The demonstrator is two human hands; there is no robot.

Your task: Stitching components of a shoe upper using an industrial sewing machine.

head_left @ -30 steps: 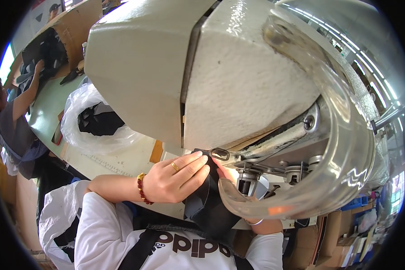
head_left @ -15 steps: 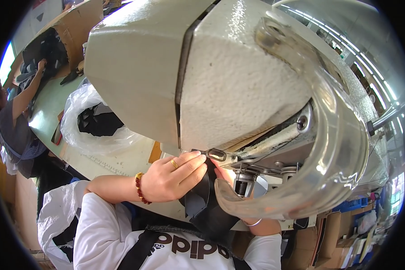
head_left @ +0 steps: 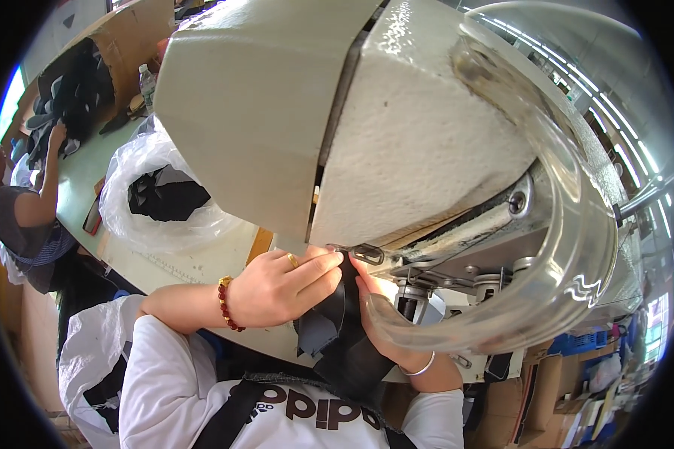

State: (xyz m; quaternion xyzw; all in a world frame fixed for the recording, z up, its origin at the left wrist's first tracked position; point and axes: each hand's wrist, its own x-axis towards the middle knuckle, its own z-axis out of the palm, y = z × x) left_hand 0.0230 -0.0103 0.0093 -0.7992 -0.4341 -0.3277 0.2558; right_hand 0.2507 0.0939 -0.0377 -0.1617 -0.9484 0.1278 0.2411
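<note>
My left hand [head_left: 286, 288] is closed, its thumb and fingers pinching the upper edge of a black piece of material [head_left: 352, 355], perhaps leather or fabric. Opposite it, my right hand [head_left: 378, 329] grips the same edge, partly hidden behind a clear curved plastic guard [head_left: 457, 337]. The black piece hangs down between both hands to my lap, with a dark grey flap [head_left: 320, 329] folded out on its left side. Directly above and beyond my fingers looms the white head of a sewing machine [head_left: 419, 135]; a small dark metal loop [head_left: 367, 254] sticks out close to my fingertips.
Beyond my left arm, a clear plastic bag [head_left: 120, 206] holds black cut pieces [head_left: 168, 196] on the pale table [head_left: 180, 273]. Further left, a co-worker's arm [head_left: 46, 176] reaches toward a cardboard box [head_left: 131, 45] of dark pieces. Cardboard boxes [head_left: 550, 393] stand at the lower right.
The machine head appears shifted rightward in view. My right hand shows more fully beside the black piece, while both hands stay together at its edge. The co-worker's hand has moved lower.
</note>
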